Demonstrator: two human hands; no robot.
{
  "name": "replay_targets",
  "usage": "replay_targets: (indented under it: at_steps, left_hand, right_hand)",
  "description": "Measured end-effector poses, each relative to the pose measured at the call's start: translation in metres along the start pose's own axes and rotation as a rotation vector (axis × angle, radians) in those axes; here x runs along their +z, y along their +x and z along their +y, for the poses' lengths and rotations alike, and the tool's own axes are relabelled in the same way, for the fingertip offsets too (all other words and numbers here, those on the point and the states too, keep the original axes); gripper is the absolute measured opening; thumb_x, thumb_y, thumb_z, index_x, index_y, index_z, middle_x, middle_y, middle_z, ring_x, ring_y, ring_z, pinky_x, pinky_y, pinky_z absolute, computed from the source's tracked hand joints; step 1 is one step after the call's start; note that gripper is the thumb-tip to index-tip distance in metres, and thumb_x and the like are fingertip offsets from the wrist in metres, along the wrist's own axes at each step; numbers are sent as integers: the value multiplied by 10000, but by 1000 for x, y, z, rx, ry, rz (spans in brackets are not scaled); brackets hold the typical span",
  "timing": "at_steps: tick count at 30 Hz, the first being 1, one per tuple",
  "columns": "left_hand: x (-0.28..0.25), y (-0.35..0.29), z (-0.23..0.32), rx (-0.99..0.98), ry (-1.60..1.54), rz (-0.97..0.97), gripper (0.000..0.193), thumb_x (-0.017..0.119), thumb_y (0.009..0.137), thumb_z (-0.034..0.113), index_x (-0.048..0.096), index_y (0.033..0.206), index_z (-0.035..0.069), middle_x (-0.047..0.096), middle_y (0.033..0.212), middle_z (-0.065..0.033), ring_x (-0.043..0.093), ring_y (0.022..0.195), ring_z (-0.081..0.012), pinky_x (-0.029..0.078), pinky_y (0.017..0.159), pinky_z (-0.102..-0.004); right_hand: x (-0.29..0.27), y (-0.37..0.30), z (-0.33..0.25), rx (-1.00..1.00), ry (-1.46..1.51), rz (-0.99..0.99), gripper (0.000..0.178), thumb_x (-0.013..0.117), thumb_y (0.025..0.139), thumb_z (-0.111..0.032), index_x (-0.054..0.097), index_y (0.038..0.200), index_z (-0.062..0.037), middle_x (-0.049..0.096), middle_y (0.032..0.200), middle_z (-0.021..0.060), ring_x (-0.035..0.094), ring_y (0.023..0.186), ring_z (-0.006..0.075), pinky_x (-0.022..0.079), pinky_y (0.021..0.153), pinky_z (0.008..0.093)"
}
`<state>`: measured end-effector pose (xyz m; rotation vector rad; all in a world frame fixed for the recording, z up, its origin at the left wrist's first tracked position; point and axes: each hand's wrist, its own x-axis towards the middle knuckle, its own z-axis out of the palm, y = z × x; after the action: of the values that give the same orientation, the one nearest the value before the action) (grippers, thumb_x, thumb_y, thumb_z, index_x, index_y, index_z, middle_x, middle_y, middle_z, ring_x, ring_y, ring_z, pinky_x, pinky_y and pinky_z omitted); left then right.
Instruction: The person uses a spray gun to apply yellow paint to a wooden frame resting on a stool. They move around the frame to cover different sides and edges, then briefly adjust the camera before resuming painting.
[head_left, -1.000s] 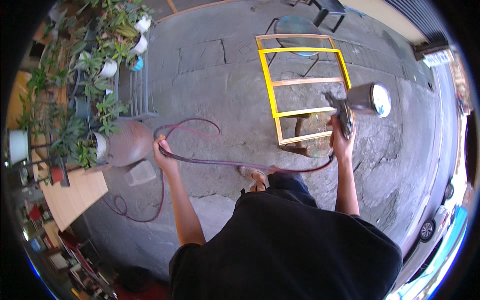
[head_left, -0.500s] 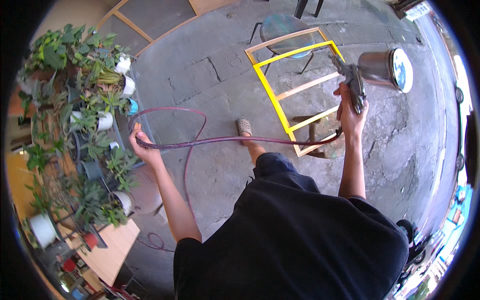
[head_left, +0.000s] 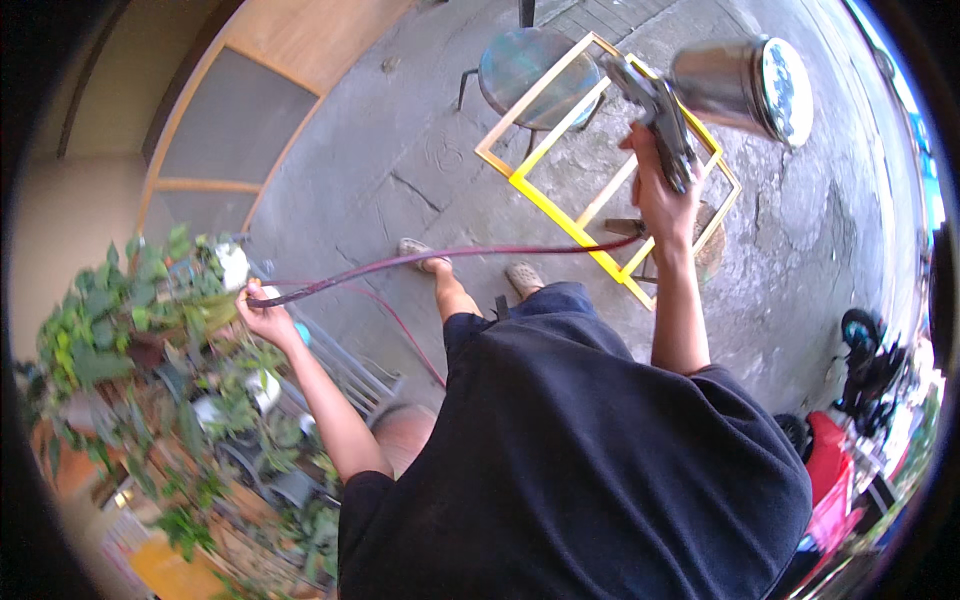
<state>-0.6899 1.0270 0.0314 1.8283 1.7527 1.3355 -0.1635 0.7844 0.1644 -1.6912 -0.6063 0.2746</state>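
My right hand (head_left: 668, 205) is closed round the handle of a metal paint spray gun (head_left: 660, 120), whose large silver cup (head_left: 715, 85) sticks out to the right. Both are above a rectangular wooden frame (head_left: 560, 215), partly bright yellow and partly bare wood, and they cover some of its right side. A dark red hose (head_left: 430, 257) runs from near the gun's handle across to my left hand (head_left: 268, 318), whose fingers are closed on it. Underneath the frame's far end stands a round stool (head_left: 535, 75) with a worn bluish top; another stool (head_left: 708, 245) is partly hidden under the near end.
Leafy potted plants (head_left: 110, 330) crowd the left beside a metal rack (head_left: 350, 365). A wood-edged panel (head_left: 235, 120) stands at the upper left. Both my feet are on cracked grey concrete (head_left: 410, 140), where the hose trails. A motorcycle (head_left: 870, 370) is at the far right.
The view has turned, bringing in more of the wall panel and a motorcycle. My second foot now shows. The hose's loop by my left hand has opened out, and the gun appears further left over the frame.
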Motion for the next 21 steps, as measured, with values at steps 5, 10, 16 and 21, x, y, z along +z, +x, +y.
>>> replay_targets:
  at_steps: [5,10,16,21]
  left_hand:
    - [124,132,-39,102,-262,-73,301,612,1029,299,580,1035,0,702,953,-119,670,904,-192,543,820,-339]
    - [207,262,-23,111,-171,-223,299,586,1039,317,576,1012,19,707,930,-122,673,873,-192,538,780,-351]
    - [317,395,20,231,-332,-396,225,560,1051,232,566,1027,8,702,1023,-154,677,972,-226,539,866,-340]
    - [429,462,87,516,-474,-544,238,549,1056,237,541,1044,0,687,1067,-199,676,1026,-274,526,923,-368]
  right_hand:
    - [74,17,-8,127,15,280,220,689,982,-233,726,889,-37,575,589,-51,459,455,21,331,425,224]
    - [158,8,-15,-35,-73,455,180,685,984,-182,704,949,-6,634,677,-14,544,547,35,410,487,231]
    - [233,23,-27,145,24,657,144,682,979,-130,699,989,12,676,783,-8,605,723,49,463,644,218]
    - [273,34,-23,152,12,803,120,660,981,-95,672,1020,18,689,791,19,613,725,66,492,671,238]
